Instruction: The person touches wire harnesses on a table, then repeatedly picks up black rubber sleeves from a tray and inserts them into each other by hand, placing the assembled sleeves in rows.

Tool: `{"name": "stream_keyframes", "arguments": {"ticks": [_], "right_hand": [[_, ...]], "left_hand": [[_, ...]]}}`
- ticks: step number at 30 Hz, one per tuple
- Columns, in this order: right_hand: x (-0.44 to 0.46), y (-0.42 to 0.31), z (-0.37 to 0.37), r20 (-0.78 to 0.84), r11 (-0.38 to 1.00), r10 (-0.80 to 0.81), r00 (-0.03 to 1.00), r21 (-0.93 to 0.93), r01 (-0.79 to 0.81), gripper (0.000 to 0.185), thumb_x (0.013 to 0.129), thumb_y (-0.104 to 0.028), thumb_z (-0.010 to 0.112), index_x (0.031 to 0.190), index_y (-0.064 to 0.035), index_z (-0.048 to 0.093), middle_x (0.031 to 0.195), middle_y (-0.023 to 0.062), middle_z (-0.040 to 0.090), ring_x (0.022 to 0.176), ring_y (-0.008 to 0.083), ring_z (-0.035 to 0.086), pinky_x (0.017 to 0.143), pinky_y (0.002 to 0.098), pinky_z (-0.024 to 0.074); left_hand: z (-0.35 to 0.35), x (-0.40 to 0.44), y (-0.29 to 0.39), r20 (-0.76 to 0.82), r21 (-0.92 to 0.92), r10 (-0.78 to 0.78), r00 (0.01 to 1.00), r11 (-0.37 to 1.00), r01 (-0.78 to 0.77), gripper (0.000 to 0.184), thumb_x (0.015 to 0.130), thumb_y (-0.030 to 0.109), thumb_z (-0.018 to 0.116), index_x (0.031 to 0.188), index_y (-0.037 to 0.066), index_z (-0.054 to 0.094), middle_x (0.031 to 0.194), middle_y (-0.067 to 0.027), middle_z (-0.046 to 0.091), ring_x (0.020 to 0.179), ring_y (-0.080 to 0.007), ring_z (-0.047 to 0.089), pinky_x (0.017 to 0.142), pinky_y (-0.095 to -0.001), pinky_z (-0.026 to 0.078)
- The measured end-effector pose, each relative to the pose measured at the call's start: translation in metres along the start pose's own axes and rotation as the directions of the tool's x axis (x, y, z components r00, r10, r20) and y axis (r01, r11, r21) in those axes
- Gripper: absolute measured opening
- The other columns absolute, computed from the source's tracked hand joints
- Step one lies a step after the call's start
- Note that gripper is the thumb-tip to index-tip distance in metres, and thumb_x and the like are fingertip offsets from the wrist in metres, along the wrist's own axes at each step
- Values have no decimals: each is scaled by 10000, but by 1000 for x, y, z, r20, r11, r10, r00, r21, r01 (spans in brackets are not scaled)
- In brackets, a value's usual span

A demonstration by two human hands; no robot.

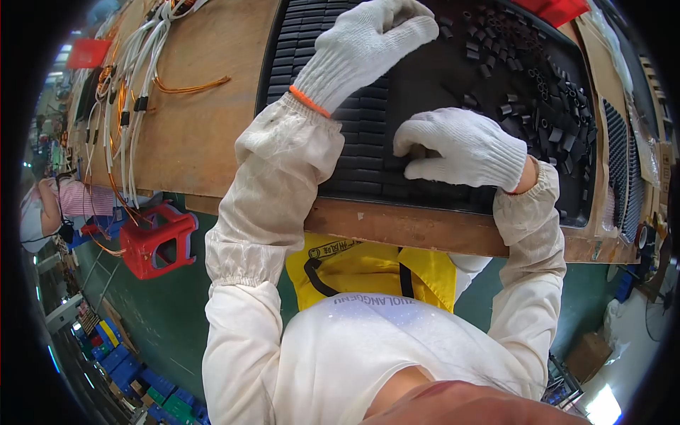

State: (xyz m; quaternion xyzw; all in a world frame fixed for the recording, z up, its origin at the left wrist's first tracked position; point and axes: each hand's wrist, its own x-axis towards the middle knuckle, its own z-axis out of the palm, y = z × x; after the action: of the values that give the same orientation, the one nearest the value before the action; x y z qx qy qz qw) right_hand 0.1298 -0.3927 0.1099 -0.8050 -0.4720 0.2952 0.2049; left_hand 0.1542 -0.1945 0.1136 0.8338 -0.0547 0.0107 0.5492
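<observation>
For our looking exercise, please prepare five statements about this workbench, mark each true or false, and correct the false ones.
1. The left hand and right hand both wear white gloves. True.
2. The plastic stool is blue. False: it is red.
3. Rows of black pieces line the left part of the tray. True.
4. The loose black pieces lie left of those rows. False: they lie to the right.
5. White cables lie inside the tray. False: they are outside it, to its left.

Rough-knit white cloth gloves (464,145), smooth black rectangular tray (418,81)
Short black plastic-looking tubes (486,69) shine softly; brown wooden table (411,225) looks matt, scuffed along its near edge.
</observation>
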Motion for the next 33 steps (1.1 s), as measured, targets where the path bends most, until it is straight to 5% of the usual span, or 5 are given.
{"name": "stream_keyframes", "arguments": {"ticks": [10, 11, 21, 25, 33], "right_hand": [[2, 5, 7, -65, 989, -150, 987, 8, 150, 133, 946, -169, 675, 1046, -102, 731, 956, 108, 729, 872, 306, 713, 785, 402, 583], [2, 2, 7, -72, 993, -116, 991, 2, 116, 109, 937, -150, 675, 1019, -101, 728, 943, 110, 718, 862, 308, 709, 774, 405, 578], [-1, 21, -4, -160, 879, -362, 918, 269, 393, 131, 922, -133, 704, 1016, -62, 762, 957, 110, 741, 875, 288, 718, 802, 378, 575], [-22, 41, -33, -402, 986, -22, 915, 144, 87, 142, 920, -115, 700, 1030, -41, 750, 946, 98, 729, 880, 247, 705, 819, 354, 567], [-29, 62, -29, -559, 927, 24, 829, -299, -229, 186, 881, -236, 732, 981, -82, 765, 1012, 102, 681, 975, 303, 677, 879, 417, 562]], "left_hand": [[7, -1, -19, -24, 142, 210, 977, 969, -204, 369, 962, 415, 731, 1162, 105, 754, 932, -30, 736, 826, -113, 666, 763, -278, 549], [5, -2, -16, 26, 197, 125, 992, 972, -127, 306, 1004, 341, 708, 1232, 140, 740, 1079, -20, 746, 946, -104, 665, 854, -252, 539], [14, -3, -22, 82, 163, 231, 970, 957, -242, 264, 1000, 274, 684, 1183, 95, 751, 1016, -77, 748, 890, -157, 707, 824, -301, 588], [29, 0, -35, 353, 403, 469, 809, 705, -584, 256, 942, 142, 660, 1185, 90, 724, 1208, -87, 717, 1194, -318, 637, 1028, -407, 541], [28, -7, -31, 489, 582, 392, 779, 518, -626, 317, 941, 193, 679, 1252, 142, 702, 1281, -34, 695, 1256, -268, 603, 1057, -420, 510]]}}
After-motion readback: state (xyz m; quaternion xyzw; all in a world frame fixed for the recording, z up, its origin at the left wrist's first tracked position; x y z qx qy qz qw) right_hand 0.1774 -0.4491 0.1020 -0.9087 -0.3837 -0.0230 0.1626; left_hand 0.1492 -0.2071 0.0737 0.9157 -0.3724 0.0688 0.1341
